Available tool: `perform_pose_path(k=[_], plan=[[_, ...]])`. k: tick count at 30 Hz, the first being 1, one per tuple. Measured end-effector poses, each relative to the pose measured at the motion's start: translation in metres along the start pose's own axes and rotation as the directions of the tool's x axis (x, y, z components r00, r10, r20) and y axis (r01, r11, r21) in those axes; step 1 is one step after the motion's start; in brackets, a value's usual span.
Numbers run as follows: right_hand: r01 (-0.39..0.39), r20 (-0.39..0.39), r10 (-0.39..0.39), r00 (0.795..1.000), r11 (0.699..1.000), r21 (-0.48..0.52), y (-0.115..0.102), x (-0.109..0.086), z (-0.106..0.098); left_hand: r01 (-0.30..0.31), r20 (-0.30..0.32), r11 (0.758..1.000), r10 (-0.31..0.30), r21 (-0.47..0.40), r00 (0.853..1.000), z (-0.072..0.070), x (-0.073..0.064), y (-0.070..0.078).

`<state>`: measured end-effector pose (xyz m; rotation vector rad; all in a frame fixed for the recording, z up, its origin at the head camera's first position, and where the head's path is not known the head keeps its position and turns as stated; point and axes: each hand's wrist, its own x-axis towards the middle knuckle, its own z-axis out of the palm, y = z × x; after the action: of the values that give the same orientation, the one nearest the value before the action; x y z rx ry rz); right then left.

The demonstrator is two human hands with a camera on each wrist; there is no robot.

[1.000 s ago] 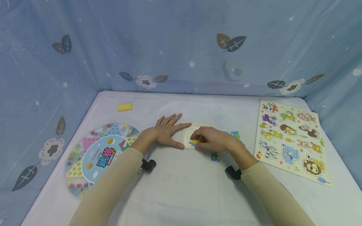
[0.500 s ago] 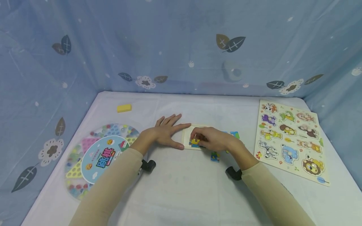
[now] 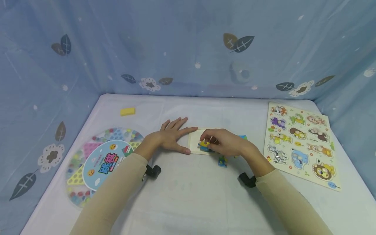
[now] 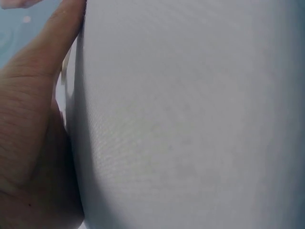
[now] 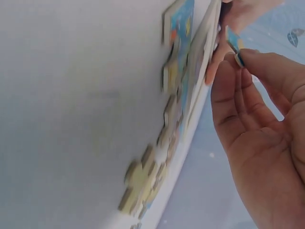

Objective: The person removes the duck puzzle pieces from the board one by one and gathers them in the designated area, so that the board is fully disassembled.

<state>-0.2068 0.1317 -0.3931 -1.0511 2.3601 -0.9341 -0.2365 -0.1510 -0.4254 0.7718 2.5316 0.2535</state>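
My right hand [image 3: 224, 142] pinches a yellow-and-blue jigsaw piece [image 3: 204, 147] between thumb and fingertips over a pale, shallow puzzle tray [image 3: 193, 141]. In the right wrist view that jigsaw piece [image 5: 232, 40] is tilted and raised off the tray. My left hand [image 3: 171, 137] lies spread on the table, its thumb and index finger against the tray's left side. Close to the right hand lie loose jigsaw pieces, one blue and green [image 3: 222, 162] in front and one partly hidden [image 3: 243, 137] behind. The right wrist view shows several loose pieces [image 5: 139, 183] on the cloth.
On the left is a round clear game box [image 3: 102, 166] of coloured marbles, partly under the left forearm. A yellow block [image 3: 127, 111] sits at the back left. An animal puzzle board [image 3: 302, 147] lies at the right. A blue patterned curtain [image 3: 188, 49] surrounds the table.
The right hand has shifted slightly to the right, and the pinched jigsaw piece has tilted. My left hand holds its place by the tray.
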Motion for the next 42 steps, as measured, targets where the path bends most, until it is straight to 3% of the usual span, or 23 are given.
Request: perform_pose_path(k=[5,15,28,42], plan=[[-0.011,-0.016,0.011,1.000,1.000,0.005,0.000,-0.008,-0.005,-0.006,-0.007,1.000,0.006,0.017,1.000,-0.005,-0.003,0.004],[-0.029,-0.040,0.029,0.999,1.000,-0.003,0.004,-0.027,-0.012,0.003,-0.016,1.000,-0.003,0.005,1.000,-0.001,-0.003,0.002],[-0.017,-0.076,0.016,0.997,1.000,-0.014,0.021,-0.067,-0.028,-0.005,-0.017,1.000,0.005,0.024,1.000,-0.001,-0.005,0.006],[-0.064,-0.067,0.064,0.996,0.998,0.004,0.031,-0.092,-0.023,-0.010,-0.030,1.000,0.011,0.018,0.999,-0.002,-0.007,0.007]])
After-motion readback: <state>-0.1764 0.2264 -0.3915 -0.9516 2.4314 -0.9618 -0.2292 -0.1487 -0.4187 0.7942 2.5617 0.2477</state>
